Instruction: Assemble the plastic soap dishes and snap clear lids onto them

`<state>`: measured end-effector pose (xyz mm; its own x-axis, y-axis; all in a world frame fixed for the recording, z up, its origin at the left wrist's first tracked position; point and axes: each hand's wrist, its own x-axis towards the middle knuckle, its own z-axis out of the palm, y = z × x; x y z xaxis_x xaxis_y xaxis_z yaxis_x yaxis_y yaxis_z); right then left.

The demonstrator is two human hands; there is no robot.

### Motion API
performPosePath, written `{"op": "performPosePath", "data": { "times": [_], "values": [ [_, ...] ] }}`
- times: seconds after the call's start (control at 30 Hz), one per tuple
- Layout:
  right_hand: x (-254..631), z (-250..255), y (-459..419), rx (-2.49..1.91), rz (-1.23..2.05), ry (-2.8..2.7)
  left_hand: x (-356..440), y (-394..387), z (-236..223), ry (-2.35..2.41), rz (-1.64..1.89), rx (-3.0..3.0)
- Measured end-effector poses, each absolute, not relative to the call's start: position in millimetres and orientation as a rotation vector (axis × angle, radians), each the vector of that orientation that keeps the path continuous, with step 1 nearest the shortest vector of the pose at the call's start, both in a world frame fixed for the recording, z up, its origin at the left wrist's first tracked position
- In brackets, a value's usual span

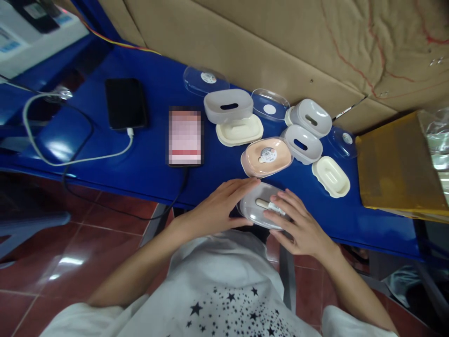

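Close to the table's front edge, a transparent plastic lid (pixel 259 210) covers a soap dish with a pale insert and a white label. My left hand (pixel 219 208) grips its left side, and my right hand (pixel 298 220) spreads over its right side. Just beyond them lies a peach soap dish (pixel 266 157) with a round sticker. Further back stand white slotted soap-dish covers (pixel 228 105), (pixel 301 145), cream trays (pixel 239 131), (pixel 330 176), and transparent lids (pixel 270 104), (pixel 206 80).
The blue table (pixel 150 173) also holds a black phone (pixel 125 104) on a white charging cable (pixel 77 152) and a pixelated screen (pixel 184 136). Cardboard (pixel 245 42) stands behind. A yellow-brown package (pixel 396 164) sits at right. Red tiles (pixel 70 252) lie below.
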<state>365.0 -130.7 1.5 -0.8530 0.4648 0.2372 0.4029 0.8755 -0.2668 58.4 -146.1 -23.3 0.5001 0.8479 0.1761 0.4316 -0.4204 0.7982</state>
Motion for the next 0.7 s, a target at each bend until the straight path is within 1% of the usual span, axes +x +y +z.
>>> {"op": "performPosePath", "data": {
  "times": [0.2, 0.37, 0.6, 0.7],
  "values": [
    [364.8, -1.4, -118.4, -0.616, 0.44, -2.699, 57.4, -144.6, -26.4, 1.06, 0.779, 2.003],
    [362.4, -0.3, -119.6, -0.618, 0.328, -2.742, 58.0, -144.8, -28.0, 1.06, 0.787, 1.998],
    [356.2, -5.6, -120.7, -0.638, 0.28, -2.694, 58.4, -143.3, -24.8, 1.042, 0.786, 2.026],
    [358.2, -5.9, -116.3, -0.606, 0.33, -2.715, 58.4, -145.5, -25.1, 1.061, 0.781, 2.099]
  ]
}}
